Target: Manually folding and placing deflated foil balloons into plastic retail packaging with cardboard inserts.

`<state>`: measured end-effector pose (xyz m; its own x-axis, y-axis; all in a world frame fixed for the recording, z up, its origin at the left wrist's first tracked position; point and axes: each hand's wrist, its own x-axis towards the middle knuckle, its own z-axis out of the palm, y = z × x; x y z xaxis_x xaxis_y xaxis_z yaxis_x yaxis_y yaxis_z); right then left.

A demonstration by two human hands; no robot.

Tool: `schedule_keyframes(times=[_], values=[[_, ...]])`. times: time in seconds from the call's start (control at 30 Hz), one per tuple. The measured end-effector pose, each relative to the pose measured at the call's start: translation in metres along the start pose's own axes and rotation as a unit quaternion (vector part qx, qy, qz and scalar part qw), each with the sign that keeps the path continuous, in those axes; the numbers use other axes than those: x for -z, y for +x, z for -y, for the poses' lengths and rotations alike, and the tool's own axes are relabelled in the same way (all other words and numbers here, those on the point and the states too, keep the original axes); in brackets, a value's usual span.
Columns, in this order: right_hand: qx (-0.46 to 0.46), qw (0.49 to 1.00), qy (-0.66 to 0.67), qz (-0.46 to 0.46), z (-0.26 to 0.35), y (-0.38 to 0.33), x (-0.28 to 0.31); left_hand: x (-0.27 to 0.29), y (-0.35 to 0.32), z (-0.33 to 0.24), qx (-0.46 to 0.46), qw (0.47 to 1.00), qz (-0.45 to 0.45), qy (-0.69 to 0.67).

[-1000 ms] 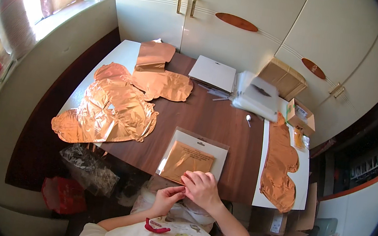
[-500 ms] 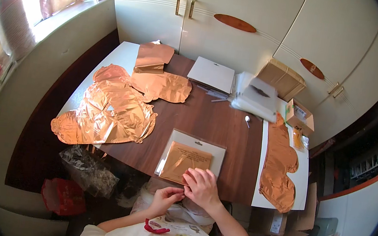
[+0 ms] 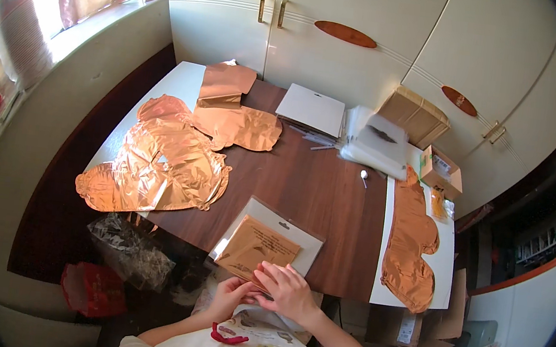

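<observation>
A clear plastic bag (image 3: 305, 254) with a white card and a folded copper foil balloon (image 3: 257, 244) inside lies at the table's front edge, turned at a slant. Dark print covers part of the folded foil. My right hand (image 3: 287, 294) reaches over the bag's near corner, fingers close together on top and thumb mostly hidden. Beside it my left hand (image 3: 232, 300) is closed at the near edge of the bag, its fingertips touching or nearly touching the right hand. What lies between the fingertips is partly covered.
Copper foil balloons (image 3: 169, 153) spread over the table's left side; another long wavy foil balloon (image 3: 411, 249) lies at the right. Toward the back are a stack of white cards (image 3: 310, 108), clear bags (image 3: 379, 141), a cardboard box (image 3: 414, 114) and a small open box (image 3: 441, 171).
The bag has turned clockwise and shifted left and nearer to me. Both hands have moved slightly left with it, staying at its near edge.
</observation>
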<state>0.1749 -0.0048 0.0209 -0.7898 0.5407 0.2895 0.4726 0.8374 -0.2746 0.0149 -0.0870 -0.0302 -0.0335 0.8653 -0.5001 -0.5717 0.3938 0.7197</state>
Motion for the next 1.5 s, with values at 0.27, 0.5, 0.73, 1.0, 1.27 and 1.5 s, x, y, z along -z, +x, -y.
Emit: schedule_keyframes(times=[0.27,0.5,0.73,1.0,1.27,1.5], values=[[-0.125,0.98,0.073,-0.134,-0.087,0.039,0.011,0.007,0.003,0.008,-0.032,0.999,-0.013,-0.028],[-0.266,0.923,0.278,0.011,-0.107,0.055,0.01,0.004,0.005,0.003,-0.041,0.998,-0.041,-0.029],[-0.328,0.737,0.561,0.184,-0.132,0.068,0.013,0.022,0.012,0.012,-0.038,0.999,-0.017,-0.023],[-0.328,0.739,0.562,0.177,-0.141,0.065,0.006,0.027,0.02,0.017,-0.047,0.998,-0.008,-0.031],[-0.341,0.705,0.593,0.186,-0.139,0.063,0.01,0.035,0.028,0.024,-0.049,0.999,-0.018,-0.011],[-0.348,0.669,0.632,0.179,-0.138,0.06,0.01,0.035,0.028,0.024,-0.052,0.998,-0.015,-0.012]])
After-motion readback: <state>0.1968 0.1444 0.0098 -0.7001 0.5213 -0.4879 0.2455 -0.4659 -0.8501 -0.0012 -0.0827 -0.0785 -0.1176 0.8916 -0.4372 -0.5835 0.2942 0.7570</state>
